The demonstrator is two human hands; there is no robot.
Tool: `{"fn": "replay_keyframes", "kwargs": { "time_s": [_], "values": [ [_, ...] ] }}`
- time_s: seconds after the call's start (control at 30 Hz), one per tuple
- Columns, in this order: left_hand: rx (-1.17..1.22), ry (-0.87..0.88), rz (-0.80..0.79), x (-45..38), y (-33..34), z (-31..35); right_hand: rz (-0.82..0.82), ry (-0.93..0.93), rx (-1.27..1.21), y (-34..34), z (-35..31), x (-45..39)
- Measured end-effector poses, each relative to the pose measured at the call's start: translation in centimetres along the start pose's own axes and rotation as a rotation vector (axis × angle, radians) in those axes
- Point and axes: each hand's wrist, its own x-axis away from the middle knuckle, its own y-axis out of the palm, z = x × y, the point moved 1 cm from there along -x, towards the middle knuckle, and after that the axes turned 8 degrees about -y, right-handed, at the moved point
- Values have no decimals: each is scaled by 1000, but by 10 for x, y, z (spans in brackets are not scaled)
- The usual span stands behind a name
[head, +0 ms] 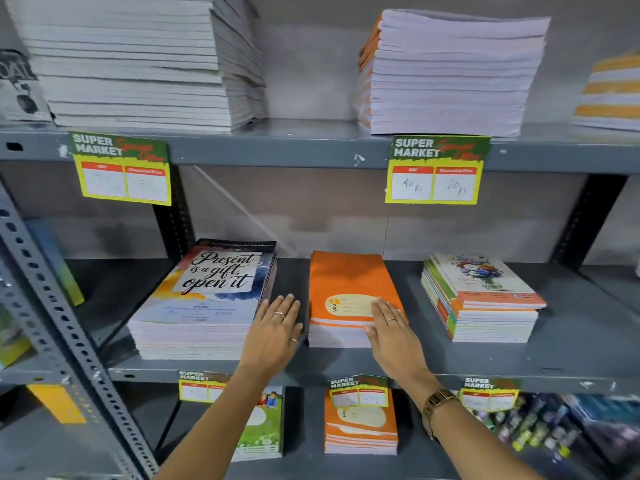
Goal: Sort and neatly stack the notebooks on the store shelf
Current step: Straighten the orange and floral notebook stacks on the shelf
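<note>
On the middle shelf [571, 362] sit three notebook stacks. A large stack with a "Present is a gift, open it" cover [204, 299] is at the left, an orange stack [343, 289] in the centre, a floral-cover stack [481, 299] at the right. My left hand [277, 327] is flat and open in the gap between the large stack and the orange one, its fingertips beside the large stack's right edge. My right hand [391, 330] lies flat with its fingers on the front right corner of the orange stack.
The upper shelf holds two tall stacks, a white one [138, 60] and one with orange spines [446, 74]. Price tags [436, 171] hang from the shelf edges. Below are an orange pile [360, 427], a green-cover pile [263, 431] and a perforated upright [52, 299] at left.
</note>
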Motion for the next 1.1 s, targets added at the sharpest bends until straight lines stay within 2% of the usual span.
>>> {"fn": "replay_keyframes", "kwargs": {
  "time_s": [0.2,0.33,0.77,1.1],
  "values": [
    [23,135,-90,-17,13,41,-75,-26,38,2,10,-3],
    [-17,114,-118,-21,23,44,-89,-44,24,2,13,-4],
    [-8,70,-27,-20,32,39,-55,-91,32,1,14,-4],
    [-38,80,-81,-20,32,39,-53,-78,55,0,16,-5]
  ]
}}
